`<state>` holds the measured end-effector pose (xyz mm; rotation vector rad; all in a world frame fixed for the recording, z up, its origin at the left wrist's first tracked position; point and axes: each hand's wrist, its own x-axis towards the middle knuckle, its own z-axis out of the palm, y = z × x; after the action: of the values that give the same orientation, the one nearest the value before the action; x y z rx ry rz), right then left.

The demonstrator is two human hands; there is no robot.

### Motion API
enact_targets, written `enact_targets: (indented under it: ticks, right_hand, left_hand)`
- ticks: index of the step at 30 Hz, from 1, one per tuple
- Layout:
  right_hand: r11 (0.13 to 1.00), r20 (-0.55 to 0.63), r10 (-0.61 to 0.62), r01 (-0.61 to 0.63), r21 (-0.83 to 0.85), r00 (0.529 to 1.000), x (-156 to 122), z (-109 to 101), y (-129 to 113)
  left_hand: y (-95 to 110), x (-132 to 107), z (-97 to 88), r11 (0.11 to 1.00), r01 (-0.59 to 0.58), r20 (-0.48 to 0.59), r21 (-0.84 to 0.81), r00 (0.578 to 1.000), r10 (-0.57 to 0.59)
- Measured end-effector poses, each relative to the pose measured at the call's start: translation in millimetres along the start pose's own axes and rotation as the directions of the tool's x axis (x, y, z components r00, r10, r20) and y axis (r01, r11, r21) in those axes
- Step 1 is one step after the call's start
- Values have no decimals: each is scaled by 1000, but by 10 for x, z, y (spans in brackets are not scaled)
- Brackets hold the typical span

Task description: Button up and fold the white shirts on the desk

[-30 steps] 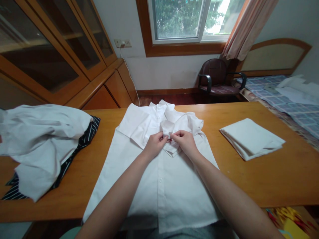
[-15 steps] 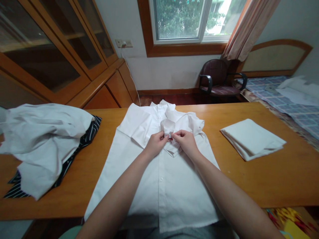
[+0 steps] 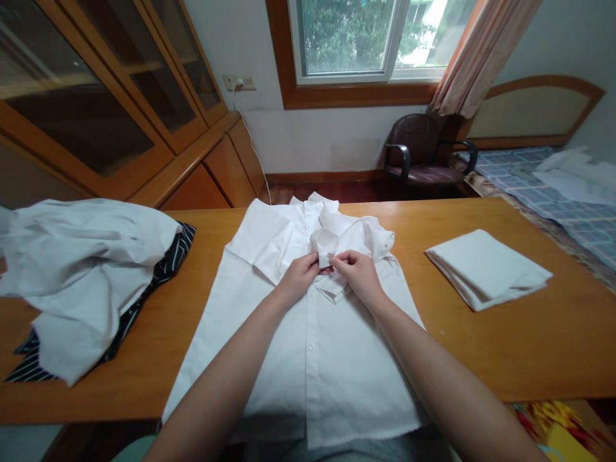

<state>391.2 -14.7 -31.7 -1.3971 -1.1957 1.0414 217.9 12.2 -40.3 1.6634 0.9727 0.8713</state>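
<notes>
A wooden-framed sliding window (image 3: 346,38) and a maroon padded chair with black armrests (image 3: 416,151) stand beyond a rectangular table of orange-brown wood (image 3: 510,353). A white buttoned cloth shirt (image 3: 356,378) lies front side up at the centre of the table, its lower hem at the near edge. The sleeve fabric is gathered over the upper part of the shirt. The left hand (image 3: 299,276) and the right hand (image 3: 360,268) are positioned above this area, close together. The fingers of both hands are narrowed in a pinch on a white cloth band (image 3: 325,258) of the gathered fabric, one hand at each side of it. Right of the shirt, well apart, lies a flat, folded white cloth (image 3: 486,266). Left of the shirt, a crumpled white cloth garment (image 3: 91,256) overlaps a black fabric piece with white stripes (image 3: 174,260).
</notes>
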Motion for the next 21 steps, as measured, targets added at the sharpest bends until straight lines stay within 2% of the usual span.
enact_targets:
  ticks: [8, 14, 21]
  right_hand:
    - [999, 9, -9, 10, -44, 1000, -2, -6, -4]
    - [999, 16, -45, 45, -5, 999, -2, 9, 31]
    - [989, 11, -135, 136, -52, 991, -41, 20, 34]
  left_hand:
    - [-38, 44, -7, 998, 62, -50, 15, 997, -62]
    - [-107, 63, 1, 994, 110, -57, -14, 992, -111]
    - [-13, 62, 14, 985, 132, -57, -112, 989, -139]
